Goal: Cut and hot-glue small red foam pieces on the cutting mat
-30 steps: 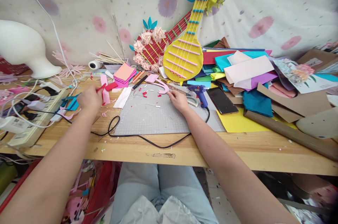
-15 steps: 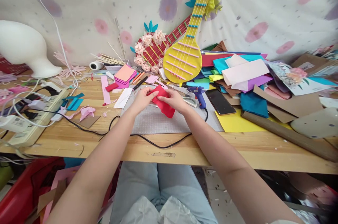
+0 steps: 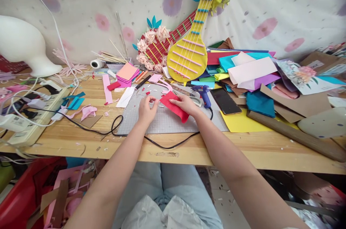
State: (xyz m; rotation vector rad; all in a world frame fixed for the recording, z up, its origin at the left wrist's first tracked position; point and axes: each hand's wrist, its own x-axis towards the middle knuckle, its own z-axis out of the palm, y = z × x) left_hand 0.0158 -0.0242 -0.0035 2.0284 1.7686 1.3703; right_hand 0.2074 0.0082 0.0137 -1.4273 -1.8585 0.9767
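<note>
My right hand [image 3: 186,105] pinches a red sheet [image 3: 174,108], a soft-looking piece of paper or felt, with the thumb lying across its top. The sheet is tilted over the grey cutting mat [image 3: 159,122], its lower right end curling. My left hand [image 3: 148,109] is off the sheet, to its left above the mat, thumb and forefinger a little apart with nothing visible between them. Behind my right hand are a blue glue gun [image 3: 204,95] and pink strips [image 3: 164,84]. Small scraps are scattered on the mat beyond my left hand.
A black cable [image 3: 173,147] loops along the mat's front edge. To the right lie a phone [image 3: 225,101], yellow paper [image 3: 238,124] and a pile of coloured sheets [image 3: 251,70]. Yellow [image 3: 186,59] and red [image 3: 158,50] craft instruments lean behind. A power strip [image 3: 40,121] is left.
My left hand has let go of the red sheet and moved slightly left and down. My right hand has shifted a little right with the sheet. The view has tilted slightly.
</note>
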